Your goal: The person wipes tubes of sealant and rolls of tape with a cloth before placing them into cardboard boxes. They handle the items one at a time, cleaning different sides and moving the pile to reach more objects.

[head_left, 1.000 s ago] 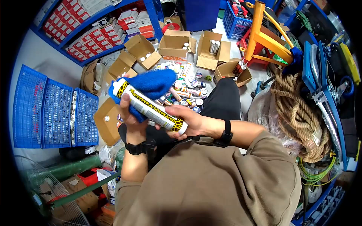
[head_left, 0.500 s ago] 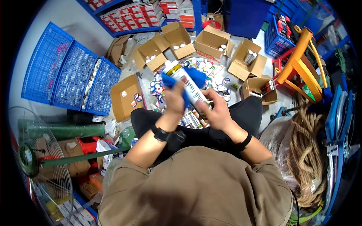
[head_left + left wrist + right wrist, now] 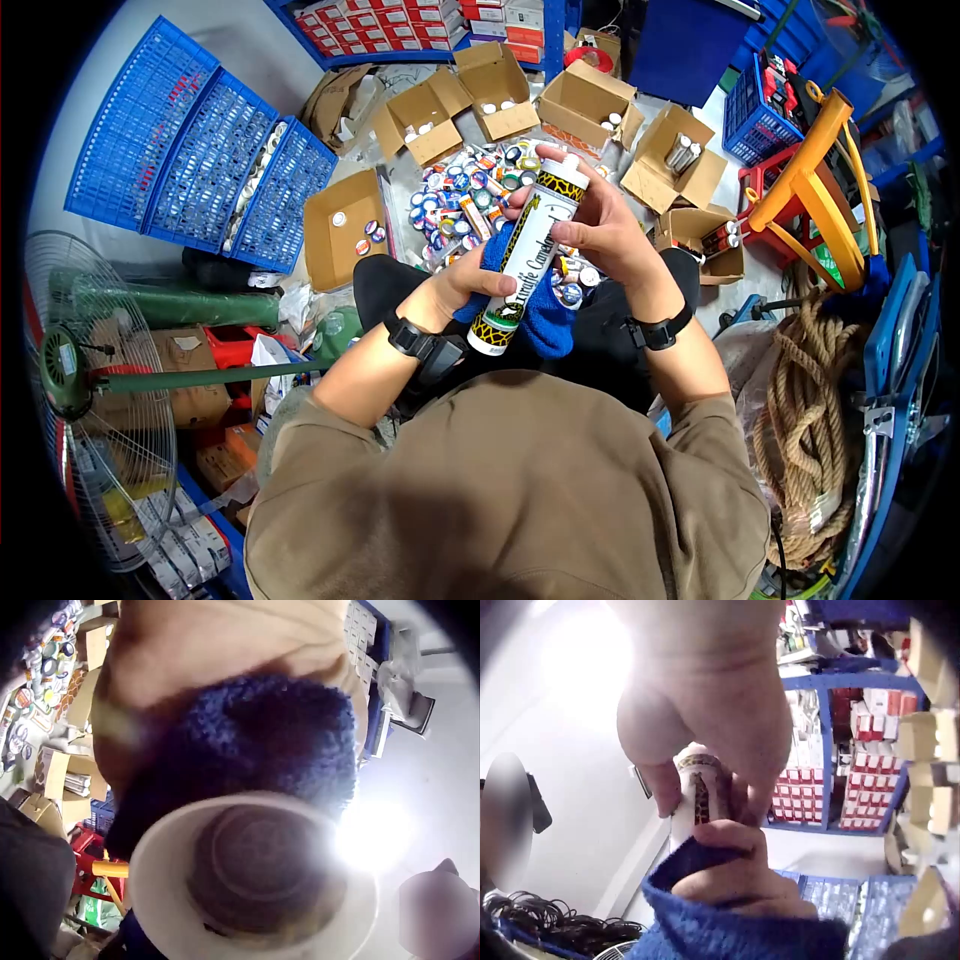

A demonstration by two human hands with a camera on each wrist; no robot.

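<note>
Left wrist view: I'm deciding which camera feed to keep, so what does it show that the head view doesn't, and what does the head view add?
Only the left wrist view looks into the open, hollow end of the tube, where a round recessed surface shows.

Only the head view shows the lettering on its side, the green fan and the row of blue crates by the wall.

Both show the left hand, the blue cloth, cardboard boxes and part of the orange-yellow frame.
</note>
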